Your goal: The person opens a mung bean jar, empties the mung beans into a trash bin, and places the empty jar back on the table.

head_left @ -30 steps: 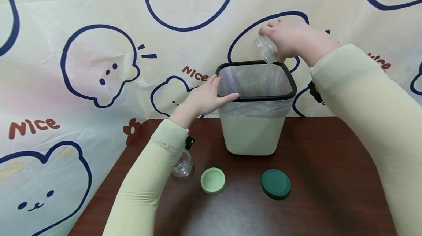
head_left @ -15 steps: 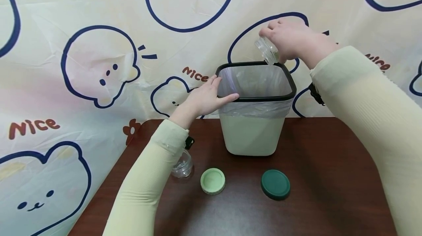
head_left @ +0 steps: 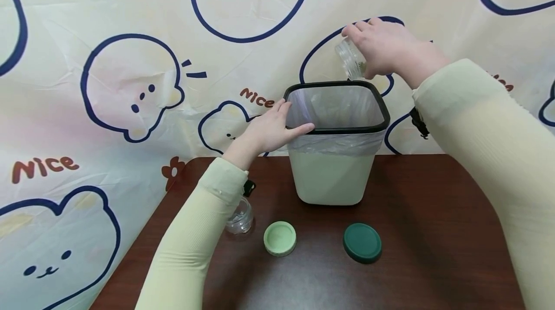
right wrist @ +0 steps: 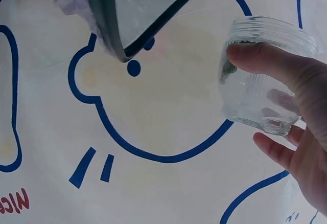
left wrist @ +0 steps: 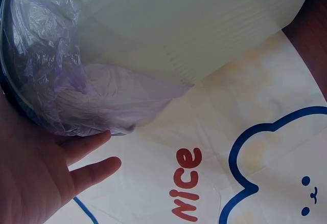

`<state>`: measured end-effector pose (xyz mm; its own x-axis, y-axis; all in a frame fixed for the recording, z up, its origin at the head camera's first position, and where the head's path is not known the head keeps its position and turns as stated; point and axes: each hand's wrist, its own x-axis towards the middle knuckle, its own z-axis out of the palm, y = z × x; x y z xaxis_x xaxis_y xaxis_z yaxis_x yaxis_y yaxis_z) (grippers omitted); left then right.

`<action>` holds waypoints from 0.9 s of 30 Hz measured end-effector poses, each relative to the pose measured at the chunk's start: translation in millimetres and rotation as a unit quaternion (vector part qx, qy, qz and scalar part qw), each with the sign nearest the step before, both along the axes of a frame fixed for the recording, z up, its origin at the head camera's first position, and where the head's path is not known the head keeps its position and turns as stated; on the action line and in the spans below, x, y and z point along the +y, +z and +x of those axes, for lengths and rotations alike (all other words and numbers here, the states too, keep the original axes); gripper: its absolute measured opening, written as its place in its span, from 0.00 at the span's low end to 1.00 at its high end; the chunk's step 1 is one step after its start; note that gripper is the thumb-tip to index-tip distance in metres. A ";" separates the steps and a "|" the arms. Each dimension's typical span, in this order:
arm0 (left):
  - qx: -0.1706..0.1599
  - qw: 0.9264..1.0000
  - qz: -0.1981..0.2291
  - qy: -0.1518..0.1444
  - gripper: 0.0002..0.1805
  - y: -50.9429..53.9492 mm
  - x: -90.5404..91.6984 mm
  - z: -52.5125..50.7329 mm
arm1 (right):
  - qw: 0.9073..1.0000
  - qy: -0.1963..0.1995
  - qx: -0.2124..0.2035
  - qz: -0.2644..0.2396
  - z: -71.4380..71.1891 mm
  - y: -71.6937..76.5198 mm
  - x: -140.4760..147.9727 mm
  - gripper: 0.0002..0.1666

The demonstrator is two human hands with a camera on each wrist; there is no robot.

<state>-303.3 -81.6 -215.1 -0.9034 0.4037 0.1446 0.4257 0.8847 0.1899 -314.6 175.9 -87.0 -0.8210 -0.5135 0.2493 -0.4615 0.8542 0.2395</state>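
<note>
My right hand [head_left: 386, 50] holds a small clear glass jar [head_left: 350, 59], tilted mouth-down just above the back rim of a pale green trash can [head_left: 331, 175]. In the right wrist view, thumb and fingers wrap the jar [right wrist: 255, 91]. A dark green patch [right wrist: 228, 70] shows at its side; whether it lies inside or on the glass I cannot tell. A clear plastic liner [head_left: 336, 144] folds over the can's black rim [head_left: 347, 130]. At its left edge rests my left hand [head_left: 269, 129], fingers extended; the left wrist view shows them beside the liner [left wrist: 102, 96].
On the dark wooden table [head_left: 321, 286], a light green lid [head_left: 279, 238] and a dark green lid [head_left: 362, 242] lie in front of the can. A second glass jar [head_left: 240, 217] stands partly behind the left sleeve. A cartoon-printed cloth [head_left: 243, 69] hangs close behind.
My right hand has lifted the jar slightly, to just above the can's back rim, and the jar has turned a little. The left hand, can and lids stay put.
</note>
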 end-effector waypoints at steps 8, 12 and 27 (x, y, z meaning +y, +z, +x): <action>0.003 1.000 -0.001 0.001 0.57 0.6 1.4 1.3 | 0.999 -0.007 -0.001 0.040 2.1 -0.9 -2.9 0.55; 0.004 1.000 0.000 0.001 0.56 0.5 1.4 2.2 | 0.999 -0.008 0.000 0.046 2.4 -2.7 -1.2 0.55; -0.006 1.000 0.002 0.004 0.57 5.0 0.8 3.0 | 0.995 0.029 0.012 0.092 2.5 -2.4 -10.4 0.50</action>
<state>-300.3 -80.8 -210.1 -0.9086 0.3953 0.1351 0.4157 0.8874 0.1991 -312.1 165.5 -89.4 -0.7841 -0.5979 0.1664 -0.5002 0.7675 0.4009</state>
